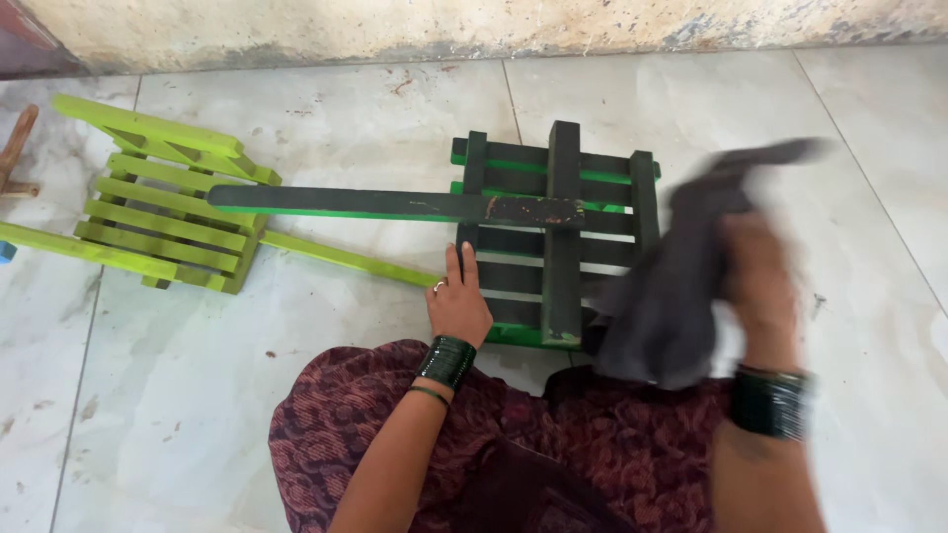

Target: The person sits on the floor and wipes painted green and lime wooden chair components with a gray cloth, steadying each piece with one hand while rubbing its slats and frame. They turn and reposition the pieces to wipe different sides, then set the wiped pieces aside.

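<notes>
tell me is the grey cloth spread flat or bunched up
Bunched: the grey cloth hangs crumpled from the right hand, blurred.

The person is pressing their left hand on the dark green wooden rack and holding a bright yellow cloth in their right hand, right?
Not quite. The cloth is dark grey, not bright yellow. The head view shows it gripped in the right hand, blurred. The rest holds: the left hand lies flat on the dark green wooden rack.

Left of my maroon patterned skirt (474, 444), a lime-green slatted frame (163, 212) lies on the pale floor tiles (326, 118), below the stained wall (494, 25).
</notes>
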